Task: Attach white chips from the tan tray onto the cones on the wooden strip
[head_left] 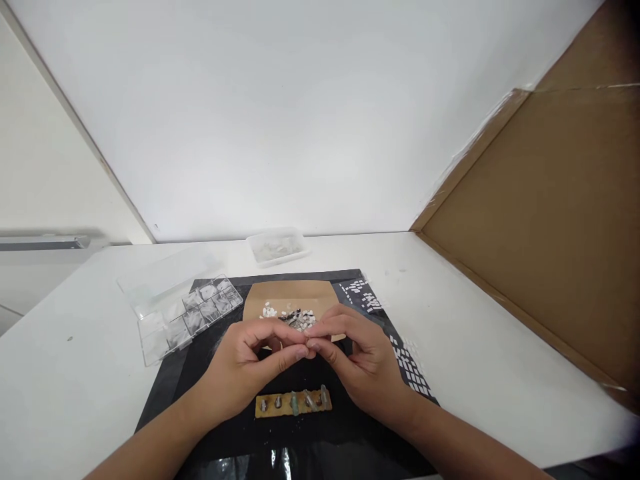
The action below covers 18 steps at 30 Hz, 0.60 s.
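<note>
The left hand (243,360) and right hand (369,363) pinch, fingertips meeting; I cannot tell what they grasp. Just beyond, a brown tray (295,289) holds small pieces (304,320); nearer the body, a yellowish strip (286,405) bears five more. Left-beyond, a divided clear case (142,343) holds whitish contents. Rightward, white tabletop (480,380) reaches a cardboard panel (540,233).
</note>
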Available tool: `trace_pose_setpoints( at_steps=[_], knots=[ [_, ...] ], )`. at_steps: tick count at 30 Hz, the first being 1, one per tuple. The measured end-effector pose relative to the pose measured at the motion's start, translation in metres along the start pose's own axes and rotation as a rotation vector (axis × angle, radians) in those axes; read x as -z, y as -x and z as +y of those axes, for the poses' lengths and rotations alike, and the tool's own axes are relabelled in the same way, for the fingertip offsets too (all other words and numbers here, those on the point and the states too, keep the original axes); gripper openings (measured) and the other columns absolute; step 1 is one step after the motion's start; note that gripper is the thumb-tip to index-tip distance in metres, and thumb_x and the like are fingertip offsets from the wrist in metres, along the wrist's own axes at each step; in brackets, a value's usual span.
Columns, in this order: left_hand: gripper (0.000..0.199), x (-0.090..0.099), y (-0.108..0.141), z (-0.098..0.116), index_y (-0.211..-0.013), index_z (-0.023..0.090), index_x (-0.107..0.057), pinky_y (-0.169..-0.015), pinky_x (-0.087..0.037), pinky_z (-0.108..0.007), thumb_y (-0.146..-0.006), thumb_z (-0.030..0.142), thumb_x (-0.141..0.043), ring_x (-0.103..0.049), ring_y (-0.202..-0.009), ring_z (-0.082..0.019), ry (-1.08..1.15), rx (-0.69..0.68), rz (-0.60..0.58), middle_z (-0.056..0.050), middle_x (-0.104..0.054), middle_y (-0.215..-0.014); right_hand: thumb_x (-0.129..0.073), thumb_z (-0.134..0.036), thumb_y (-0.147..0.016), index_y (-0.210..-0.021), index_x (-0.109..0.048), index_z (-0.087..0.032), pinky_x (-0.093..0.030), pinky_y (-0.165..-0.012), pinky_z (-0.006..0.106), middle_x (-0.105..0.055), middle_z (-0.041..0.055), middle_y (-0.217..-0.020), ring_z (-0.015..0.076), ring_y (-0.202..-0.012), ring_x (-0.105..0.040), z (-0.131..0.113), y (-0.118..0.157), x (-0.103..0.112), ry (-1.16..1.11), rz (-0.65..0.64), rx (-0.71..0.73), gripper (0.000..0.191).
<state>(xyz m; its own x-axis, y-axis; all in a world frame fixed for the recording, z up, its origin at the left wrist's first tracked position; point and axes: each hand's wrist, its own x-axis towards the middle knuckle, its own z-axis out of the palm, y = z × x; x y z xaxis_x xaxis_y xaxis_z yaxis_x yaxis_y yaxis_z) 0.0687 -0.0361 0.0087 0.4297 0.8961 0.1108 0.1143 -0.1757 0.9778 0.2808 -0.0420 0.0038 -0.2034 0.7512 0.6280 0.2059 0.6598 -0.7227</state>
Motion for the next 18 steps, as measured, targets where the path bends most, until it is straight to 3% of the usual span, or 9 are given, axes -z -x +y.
trace_pose_setpoints(
  at_steps=[6,18],
  knots=[
    [0.016,-0.0013,-0.0019,0.0021,-0.095,0.021,-0.082,-0.079,-0.060,-0.025,-0.090,0.037,-0.079,-0.077,-0.086,-0.017,0.161,0.053,-0.013,-0.005,-0.082,-0.091,-0.071,-0.014,-0.096,-0.101,-0.076,-0.025,-0.055,-0.073,0.027,-0.074,-0.0005,-0.087,0.0135,-0.080,-0.069,-0.0010,0.0006,0.0007,0.013,-0.009,-0.008,0.013],
    [0.025,-0.0004,-0.0019,-0.0009,-0.094,0.020,-0.082,-0.078,-0.062,-0.032,-0.088,0.044,-0.079,-0.077,-0.088,-0.023,0.080,0.054,0.030,-0.009,-0.082,-0.091,-0.073,-0.021,-0.095,-0.102,-0.075,-0.026,-0.055,-0.066,0.028,-0.073,0.0000,-0.084,0.0143,-0.071,-0.066,-0.0012,0.0013,-0.0022,-0.109,-0.006,-0.124,0.009]
  ],
)
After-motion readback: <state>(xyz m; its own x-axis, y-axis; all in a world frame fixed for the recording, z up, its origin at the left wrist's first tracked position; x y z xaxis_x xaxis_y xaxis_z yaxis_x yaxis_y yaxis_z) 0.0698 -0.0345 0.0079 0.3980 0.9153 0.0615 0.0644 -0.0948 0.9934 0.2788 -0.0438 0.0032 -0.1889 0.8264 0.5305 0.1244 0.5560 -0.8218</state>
